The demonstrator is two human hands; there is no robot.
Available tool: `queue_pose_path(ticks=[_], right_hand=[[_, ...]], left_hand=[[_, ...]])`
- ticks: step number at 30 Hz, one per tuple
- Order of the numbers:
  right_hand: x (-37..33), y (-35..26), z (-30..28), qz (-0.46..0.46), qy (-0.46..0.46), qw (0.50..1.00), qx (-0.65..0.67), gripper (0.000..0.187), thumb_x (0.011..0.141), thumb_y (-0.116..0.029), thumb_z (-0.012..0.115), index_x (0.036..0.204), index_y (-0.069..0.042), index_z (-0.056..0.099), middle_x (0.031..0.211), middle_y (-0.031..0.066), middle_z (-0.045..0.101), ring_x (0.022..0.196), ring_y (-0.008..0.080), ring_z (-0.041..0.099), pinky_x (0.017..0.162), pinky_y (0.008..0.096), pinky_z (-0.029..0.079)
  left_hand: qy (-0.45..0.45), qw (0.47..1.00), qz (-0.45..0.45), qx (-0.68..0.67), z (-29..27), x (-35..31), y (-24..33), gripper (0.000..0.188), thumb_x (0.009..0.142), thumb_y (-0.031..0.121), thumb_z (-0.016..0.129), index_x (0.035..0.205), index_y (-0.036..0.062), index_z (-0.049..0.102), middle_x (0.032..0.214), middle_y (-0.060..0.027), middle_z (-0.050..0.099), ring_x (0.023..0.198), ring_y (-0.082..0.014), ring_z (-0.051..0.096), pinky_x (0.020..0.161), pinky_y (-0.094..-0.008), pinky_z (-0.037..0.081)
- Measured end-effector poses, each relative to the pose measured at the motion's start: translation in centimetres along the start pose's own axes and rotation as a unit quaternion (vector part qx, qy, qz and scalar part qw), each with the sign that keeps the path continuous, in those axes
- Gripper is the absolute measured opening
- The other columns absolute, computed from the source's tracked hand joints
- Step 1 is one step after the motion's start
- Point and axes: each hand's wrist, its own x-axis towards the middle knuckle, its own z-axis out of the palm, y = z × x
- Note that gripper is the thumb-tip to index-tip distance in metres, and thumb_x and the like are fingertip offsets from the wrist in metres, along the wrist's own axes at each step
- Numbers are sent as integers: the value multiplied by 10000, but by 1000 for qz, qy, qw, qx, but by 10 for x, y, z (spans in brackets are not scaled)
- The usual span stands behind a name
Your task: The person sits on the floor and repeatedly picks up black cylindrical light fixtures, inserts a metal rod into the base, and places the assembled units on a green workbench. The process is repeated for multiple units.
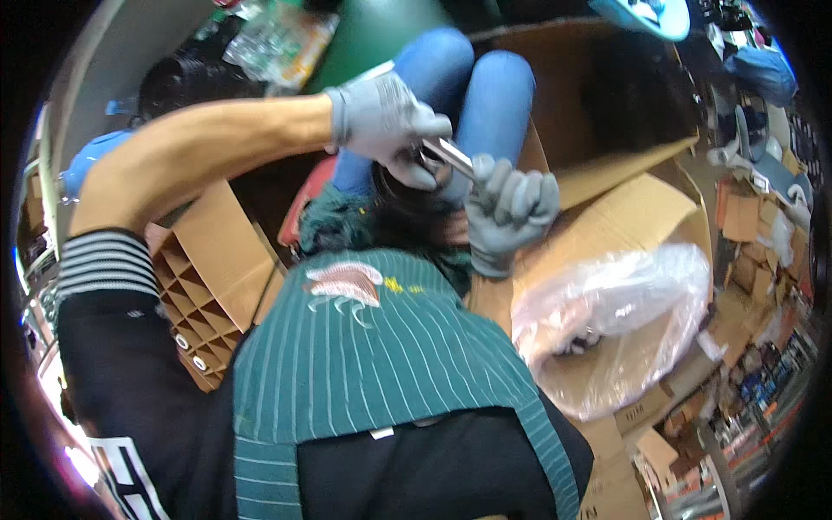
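Upper centre, above the lap, gloved left hand [386, 117] and right hand [511, 208] pinch opposite ends of a shiny metal bar [451, 159], seemingly mid-adjustment; the next move likely needs steady grip.

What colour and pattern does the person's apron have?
The apron is dark green with thin pale stripes; it shows best in the head view.
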Motion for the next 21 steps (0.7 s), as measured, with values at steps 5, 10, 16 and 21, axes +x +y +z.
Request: queue_pose_path(ticks=[5, 10, 16, 21], right_hand=[[-10, 2, 15, -148, -20, 958, -246, 403, 1110, -67, 337, 717, -154, 308, 556, -23, 220, 504, 123, 228, 544, 267, 315], [-29, 4, 0, -160, 80, 844, -506, 412, 1161, -144, 316, 750, -151, 322, 578, -6, 282, 561, 124, 261, 747, 320, 459], [13, -27, 3, 39, 33, 954, -294, 859, 1063, -528, 604, 1722, -84, 277, 1712, 223, 369, 1573, 346, 405, 1299, 545, 311], [-26, -25, 17, 115, -140, 572, -800, 1248, 673, -377, 1007, 1677, -55, 338, 1740, 281, 288, 1620, 462, 279, 1311, 537, 273]], left_hand=[[62, 983, 171, 25, 15, 30, -32, 586, 729, 648, 864, 946, 144, 658, 775, -60, 640, 705, -282, 721, 575, -410, 555], [50, 988, 144, -9, 11, 35, -37, 549, 775, 639, 817, 927, 143, 638, 771, -80, 674, 708, -318, 727, 599, -421, 568], [225, 961, -76, -143, -3, -1, -14, 552, 885, 435, 863, 1324, 138, 707, 1048, -137, 802, 897, -353, 790, 798, -424, 631], [347, 837, -404, -127, 33, -44, -83, 563, 986, 441, 751, 1454, 149, 637, 1220, -201, 769, 1086, -395, 762, 939, -481, 593]])
